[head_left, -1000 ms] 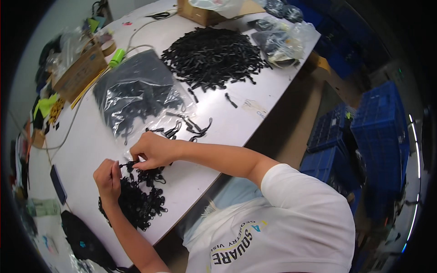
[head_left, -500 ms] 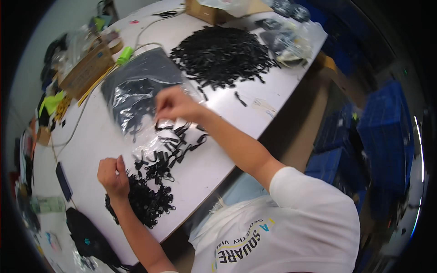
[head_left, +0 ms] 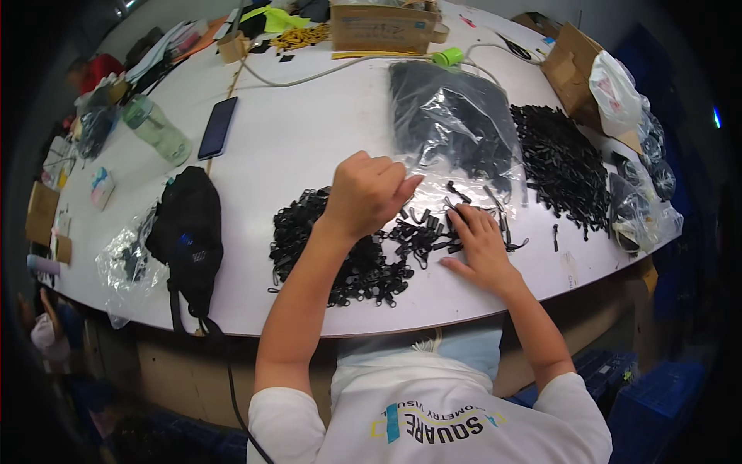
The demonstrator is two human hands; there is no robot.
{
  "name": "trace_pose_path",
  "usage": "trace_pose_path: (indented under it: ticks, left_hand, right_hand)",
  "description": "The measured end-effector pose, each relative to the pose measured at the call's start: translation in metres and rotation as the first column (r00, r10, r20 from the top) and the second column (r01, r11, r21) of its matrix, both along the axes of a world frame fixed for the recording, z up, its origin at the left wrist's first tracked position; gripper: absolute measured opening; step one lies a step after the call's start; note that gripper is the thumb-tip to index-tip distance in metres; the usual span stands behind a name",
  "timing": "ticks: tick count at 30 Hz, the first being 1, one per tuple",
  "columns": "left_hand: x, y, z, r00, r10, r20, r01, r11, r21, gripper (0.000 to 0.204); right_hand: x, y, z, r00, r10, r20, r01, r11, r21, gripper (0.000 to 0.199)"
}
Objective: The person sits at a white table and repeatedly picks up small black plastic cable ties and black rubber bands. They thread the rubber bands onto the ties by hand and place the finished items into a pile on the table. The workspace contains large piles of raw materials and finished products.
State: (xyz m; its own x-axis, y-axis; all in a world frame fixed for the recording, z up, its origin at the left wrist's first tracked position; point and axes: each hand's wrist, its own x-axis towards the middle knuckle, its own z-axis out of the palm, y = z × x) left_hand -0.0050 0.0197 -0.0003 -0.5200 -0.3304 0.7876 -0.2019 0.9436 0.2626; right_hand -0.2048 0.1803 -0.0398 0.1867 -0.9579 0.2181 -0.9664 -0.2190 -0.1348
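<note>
My left hand (head_left: pixel 367 193) is raised above the table, curled into a fist with its thumb pointing right. Whatever it might hold is hidden. Beneath that forearm lies a heap of small black pieces (head_left: pixel 375 278) that look like zipper pulls with loops. My right hand (head_left: pixel 483 247) rests with thumb and fingers apart on a looser scatter of black looped pulls (head_left: pixel 417 236). Just beyond both hands lies a clear plastic bag (head_left: pixel 456 124) with dark contents, its near end reaching the scatter.
A larger heap of black pieces (head_left: pixel 560 166) spreads at the right, near an open cardboard box (head_left: pixel 572 73) and plastic bags. On the left are a black pouch (head_left: pixel 189 232), a phone (head_left: pixel 218 127) and a green bottle (head_left: pixel 158 131). A cable crosses the back.
The view has turned left, bringing the pouch and bottle further in. My right hand has come down from above the bag onto the scattered pulls; my left hand stays fisted, now near the bag.
</note>
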Motion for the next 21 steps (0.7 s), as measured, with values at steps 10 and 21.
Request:
trace_pose_path:
  ticks: [10, 21]
  left_hand:
    - [0.000, -0.003, -0.012, 0.989, 0.065, 0.130, -0.074, 0.995, 0.063, 0.031]
    - [0.005, -0.011, -0.019, 0.965, 0.120, 0.232, -0.141, 0.987, 0.073, 0.033]
  right_hand:
    - [-0.003, -0.032, 0.000, 0.999, 0.026, 0.028, -0.029, 0.996, 0.085, 0.042]
    - [-0.011, -0.030, -0.022, 0.997, 0.068, 0.033, -0.065, 0.993, -0.095, 0.015]
